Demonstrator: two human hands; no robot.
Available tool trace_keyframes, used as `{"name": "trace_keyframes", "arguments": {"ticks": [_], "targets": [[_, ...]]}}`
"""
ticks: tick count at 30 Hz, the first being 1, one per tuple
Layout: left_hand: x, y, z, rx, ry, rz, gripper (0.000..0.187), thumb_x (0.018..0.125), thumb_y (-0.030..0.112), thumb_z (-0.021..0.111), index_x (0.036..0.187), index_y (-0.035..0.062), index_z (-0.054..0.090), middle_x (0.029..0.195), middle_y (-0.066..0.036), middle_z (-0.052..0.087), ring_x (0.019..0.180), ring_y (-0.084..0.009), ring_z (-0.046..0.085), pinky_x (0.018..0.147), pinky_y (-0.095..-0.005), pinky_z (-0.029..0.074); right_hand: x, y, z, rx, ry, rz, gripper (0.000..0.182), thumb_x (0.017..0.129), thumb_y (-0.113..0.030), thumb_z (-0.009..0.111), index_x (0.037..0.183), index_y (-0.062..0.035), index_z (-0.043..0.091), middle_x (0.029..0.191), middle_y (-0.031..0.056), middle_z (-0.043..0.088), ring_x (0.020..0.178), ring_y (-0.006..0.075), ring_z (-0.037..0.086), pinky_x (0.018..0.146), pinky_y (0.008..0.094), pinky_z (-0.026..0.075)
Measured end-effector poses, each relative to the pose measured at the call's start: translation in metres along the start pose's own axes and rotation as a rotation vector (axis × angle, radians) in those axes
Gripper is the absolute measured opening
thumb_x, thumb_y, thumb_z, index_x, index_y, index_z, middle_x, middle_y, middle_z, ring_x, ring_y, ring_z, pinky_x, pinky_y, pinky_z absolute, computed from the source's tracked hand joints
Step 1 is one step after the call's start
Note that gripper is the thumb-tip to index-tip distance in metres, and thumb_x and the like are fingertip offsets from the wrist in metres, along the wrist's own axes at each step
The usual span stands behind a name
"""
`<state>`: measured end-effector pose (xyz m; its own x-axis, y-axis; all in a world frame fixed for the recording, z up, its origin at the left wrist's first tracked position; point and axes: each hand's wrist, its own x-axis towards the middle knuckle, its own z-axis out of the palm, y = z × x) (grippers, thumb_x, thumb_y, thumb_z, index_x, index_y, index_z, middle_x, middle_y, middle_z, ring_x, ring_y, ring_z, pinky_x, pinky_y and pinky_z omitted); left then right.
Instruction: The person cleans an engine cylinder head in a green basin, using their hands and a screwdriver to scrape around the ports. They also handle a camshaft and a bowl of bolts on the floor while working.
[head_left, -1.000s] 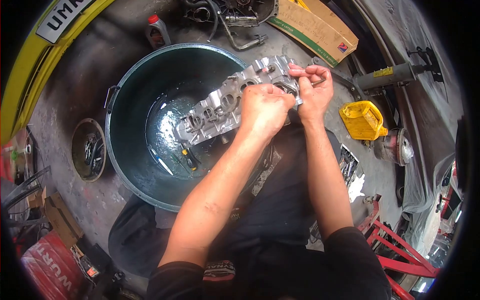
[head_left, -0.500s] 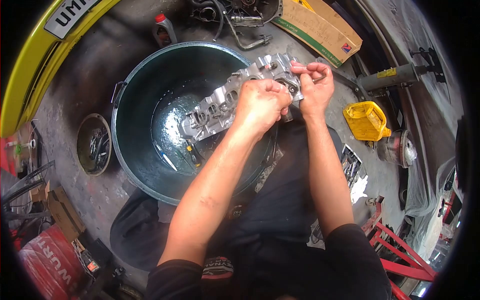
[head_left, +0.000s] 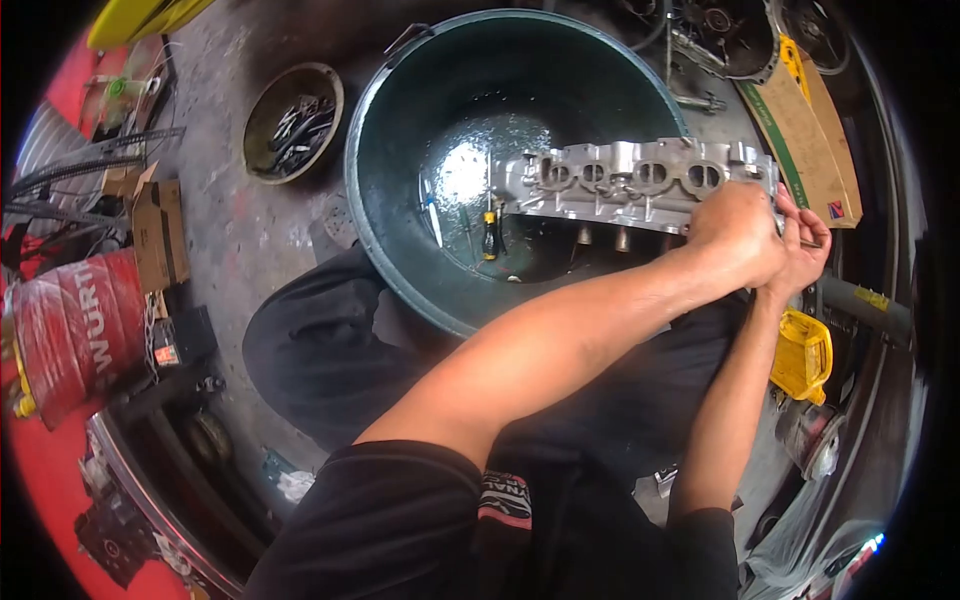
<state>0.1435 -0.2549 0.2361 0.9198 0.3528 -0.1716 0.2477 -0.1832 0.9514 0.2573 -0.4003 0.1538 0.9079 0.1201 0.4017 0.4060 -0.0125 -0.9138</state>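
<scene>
A grey metal cylinder head [head_left: 630,180] with a row of oval ports lies across the big dark tub [head_left: 365,200], its right end reaching past the rim. My left hand [head_left: 735,235] is closed at that right end; its fingertips are mostly hidden behind the hand. Just beyond it, my right hand [head_left: 805,250] has curled fingers around a thin dark rod, close against the end of the head. Short metal cylinders [head_left: 622,238] stick out below the head. Inside the tub, a yellow-and-black screwdriver [head_left: 489,235] and a slim white-and-blue tool [head_left: 433,215] lie on the wet bottom.
A bowl of metal parts [head_left: 300,130] stands left of the tub. Cardboard [head_left: 820,150] and a yellow jug [head_left: 800,355] are on the right. A red drum [head_left: 85,330] and a cardboard box [head_left: 160,235] stand at the left.
My view has turned and shifted, so the tub appears higher and further right. The cylinder head now looks nearly level instead of slanted. Both hands remain at its right end, now overlapping.
</scene>
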Motion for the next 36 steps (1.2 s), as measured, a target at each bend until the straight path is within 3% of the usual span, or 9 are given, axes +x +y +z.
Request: {"name": "trace_keyframes", "arguments": {"ticks": [3, 9, 15, 16, 18, 22, 25, 27, 36], "targets": [[-0.006, 0.000, 0.001, -0.139, 0.061, 0.021, 0.023, 0.074, 0.013, 0.067, 0.086, -0.0044, 0.075, 0.080, -0.027, 0.071, 0.084, -0.0397, 0.073, 0.075, -0.0446, 0.060, 0.001, -0.001, -0.001, 0.012, 0.003, 0.029, 0.022, 0.093, 0.013, 0.056, 0.109, 0.0020, 0.046, 0.099, 0.0306, 0.071, 0.107, 0.0368, 0.071, 0.098, 0.0435, 0.055], [-0.006, -0.007, 0.007, -0.072, 0.091, 0.098, 0.021, 0.075, 0.012, 0.066, 0.085, -0.0033, 0.076, 0.081, -0.026, 0.071, 0.081, -0.0389, 0.073, 0.074, -0.0446, 0.060, 0.000, -0.002, -0.001, -0.015, 0.001, -0.003, 0.022, 0.093, 0.013, 0.056, 0.109, 0.0020, 0.046, 0.100, 0.0301, 0.071, 0.107, 0.0365, 0.071, 0.098, 0.0430, 0.056], [-0.003, -0.017, 0.014, -0.109, 0.152, 0.106, 0.013, 0.072, 0.008, 0.065, 0.073, -0.0028, 0.071, 0.075, -0.026, 0.068, 0.076, -0.0398, 0.072, 0.071, -0.0461, 0.057, 0.000, -0.002, 0.001, -0.042, -0.004, -0.023, 0.022, 0.094, 0.012, 0.056, 0.110, 0.0016, 0.046, 0.098, 0.0286, 0.072, 0.105, 0.0364, 0.071, 0.097, 0.0429, 0.056], [0.001, -0.022, 0.017, -0.113, 0.140, 0.131, 0.011, 0.070, 0.008, 0.066, 0.070, -0.0034, 0.068, 0.071, -0.026, 0.066, 0.068, -0.0376, 0.070, 0.067, -0.0451, 0.055, -0.001, -0.003, 0.002, -0.019, -0.010, -0.022, 0.022, 0.094, 0.011, 0.057, 0.110, 0.0008, 0.047, 0.098, 0.0277, 0.072, 0.104, 0.0360, 0.072, 0.096, 0.0430, 0.056], [0.012, -0.032, 0.012, -0.163, -0.095, 0.128, 0.010, 0.070, 0.007, 0.069, 0.068, -0.0027, 0.067, 0.065, -0.020, 0.065, 0.059, -0.0287, 0.066, 0.061, -0.0416, 0.053, -0.002, -0.002, 0.002, -0.018, -0.012, -0.050, 0.023, 0.093, 0.011, 0.058, 0.111, 0.0001, 0.047, 0.098, 0.0265, 0.073, 0.103, 0.0353, 0.072, 0.096, 0.0434, 0.056], [0.020, -0.043, 0.007, -0.334, -0.288, 0.086, 0.010, 0.080, 0.006, 0.071, 0.072, 0.0010, 0.066, 0.060, -0.004, 0.061, 0.053, -0.0121, 0.057, 0.048, -0.0306, 0.044, -0.007, -0.012, 0.014, -0.007, 0.046, -0.067, 0.025, 0.090, 0.009, 0.066, 0.107, -0.0014, 0.050, 0.098, 0.0214, 0.072, 0.093, 0.0296, 0.074, 0.091, 0.0409, 0.058], [0.011, -0.018, -0.016, -0.354, -0.382, -0.077, 0.010, 0.085, 0.008, 0.070, 0.078, 0.0017, 0.066, 0.062, -0.003, 0.061, 0.052, -0.0105, 0.055, 0.045, -0.0277, 0.041, -0.010, -0.017, 0.019, 0.038, 0.055, 0.003, 0.027, 0.087, 0.013, 0.053, 0.110, -0.0001, 0.047, 0.098, 0.0221, 0.072, 0.099, 0.0304, 0.072, 0.096, 0.0401, 0.054], [0.009, -0.007, -0.027, -0.352, -0.431, -0.175, 0.013, 0.087, 0.011, 0.070, 0.077, 0.0032, 0.065, 0.062, -0.002, 0.060, 0.050, -0.0103, 0.052, 0.044, -0.0286, 0.039, -0.013, -0.022, 0.020, 0.071, 0.052, 0.017, 0.027, 0.085, 0.012, 0.051, 0.109, -0.0011, 0.046, 0.095, 0.0213, 0.072, 0.102, 0.0309, 0.072, 0.096, 0.0404, 0.053], [0.010, -0.014, -0.024, -0.278, -0.397, -0.078, 0.016, 0.085, 0.013, 0.071, 0.074, 0.0039, 0.063, 0.063, -0.002, 0.060, 0.052, -0.0113, 0.051, 0.045, -0.0304, 0.038, -0.013, -0.023, 0.020, 0.069, 0.047, 0.025, 0.028, 0.084, 0.013, 0.048, 0.108, -0.0009, 0.046, 0.095, 0.0218, 0.072, 0.103, 0.0319, 0.071, 0.096, 0.0400, 0.053]]}}
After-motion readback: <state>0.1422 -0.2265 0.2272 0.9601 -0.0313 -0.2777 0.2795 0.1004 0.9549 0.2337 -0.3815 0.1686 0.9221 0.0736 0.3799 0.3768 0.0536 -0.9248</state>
